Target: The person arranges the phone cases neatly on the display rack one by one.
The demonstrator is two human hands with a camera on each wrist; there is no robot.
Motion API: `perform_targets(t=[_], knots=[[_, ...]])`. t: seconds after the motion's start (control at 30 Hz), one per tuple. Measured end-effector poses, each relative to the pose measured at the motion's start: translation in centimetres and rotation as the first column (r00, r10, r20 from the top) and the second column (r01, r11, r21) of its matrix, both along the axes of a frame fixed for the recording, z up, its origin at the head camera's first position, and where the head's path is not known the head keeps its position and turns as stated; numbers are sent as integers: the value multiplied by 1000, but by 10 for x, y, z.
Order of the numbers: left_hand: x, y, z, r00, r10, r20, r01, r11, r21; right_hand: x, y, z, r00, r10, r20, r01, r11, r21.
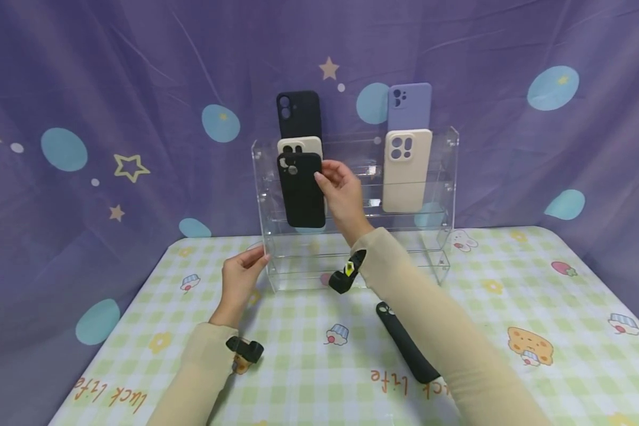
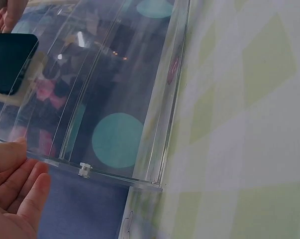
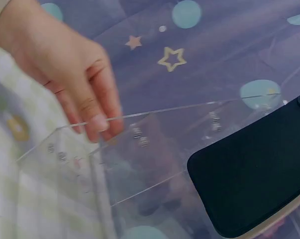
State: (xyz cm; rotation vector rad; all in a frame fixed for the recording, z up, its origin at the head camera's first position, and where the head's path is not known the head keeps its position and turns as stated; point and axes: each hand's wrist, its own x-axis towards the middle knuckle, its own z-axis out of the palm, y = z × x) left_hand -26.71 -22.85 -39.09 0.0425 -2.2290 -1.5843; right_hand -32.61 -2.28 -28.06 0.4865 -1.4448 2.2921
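Observation:
My right hand (image 1: 346,198) pinches the right edge of a black phone case (image 1: 305,198) with thumb and fingers. The case is upright at the left part of a clear acrylic display stand (image 1: 261,213), in front of a cream phone case (image 1: 310,142) that it mostly covers. Whether the black case rests on a shelf, I cannot tell. Low on the stand's left side panel, my left hand (image 1: 239,275) grips the edge; the left wrist view has its thumb and fingers at that panel (image 2: 60,163).
Another black case (image 1: 300,115) stands on the top tier at left. On the right are a purple case (image 1: 411,106) and a cream case (image 1: 406,177). One more black case (image 1: 404,343) lies on the checked tablecloth (image 1: 298,367), partly under the right forearm. A purple curtain (image 1: 138,71) hangs behind.

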Motion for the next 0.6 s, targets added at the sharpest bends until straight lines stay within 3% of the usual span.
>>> perform_targets(t=[0.23,0.6], knots=[[1,0,0,1000,2,-1,-2,1000,-8,5,-10,-20,1000,-14,24,12,996,85],[2,2,2,1000,4,11,-4,1000,-4,14,-11,-33,989,-136,57,121,971,205]])
